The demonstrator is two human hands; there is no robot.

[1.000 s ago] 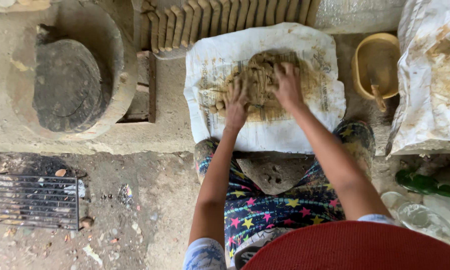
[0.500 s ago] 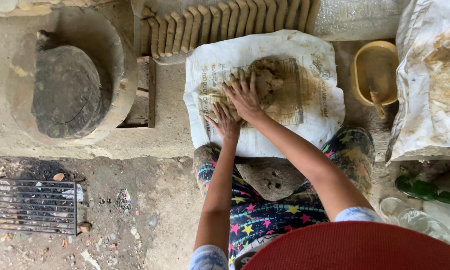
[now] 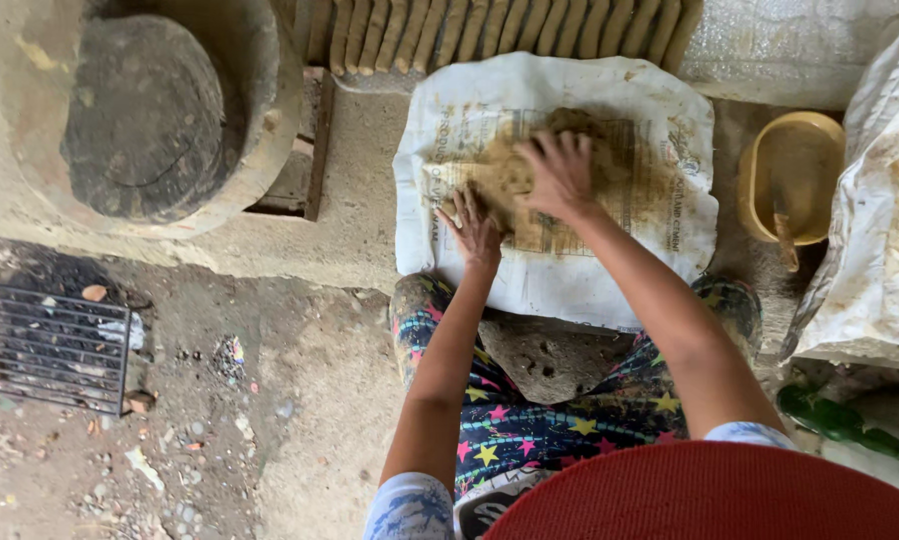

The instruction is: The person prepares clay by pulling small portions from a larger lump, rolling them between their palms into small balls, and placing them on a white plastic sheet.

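1. The right hand (image 3: 562,175) lies flat with fingers spread wide, pressing down on the lump of tan-brown clay (image 3: 515,170); it grips nothing.
2. The left hand (image 3: 475,225) is also opened out, fingers splayed, resting on the near left edge of the same clay.
3. The clay sits around the middle of a white woven sack sheet (image 3: 610,270) spread over the concrete floor (image 3: 355,215), with clay smears staining the sheet around it.
4. Along the sheet's far edge stands a row of upright tan clay slabs (image 3: 490,30), packed side by side.
5. Just beside the sheet's right edge is a yellow plastic bowl (image 3: 770,160) with a stick in it.
6. Well apart to the left, a round dark stone disc (image 3: 140,115) rests inside a large clay basin (image 3: 270,90).
7. A rusty metal grate (image 3: 45,345) lies on the dirt at the near left.
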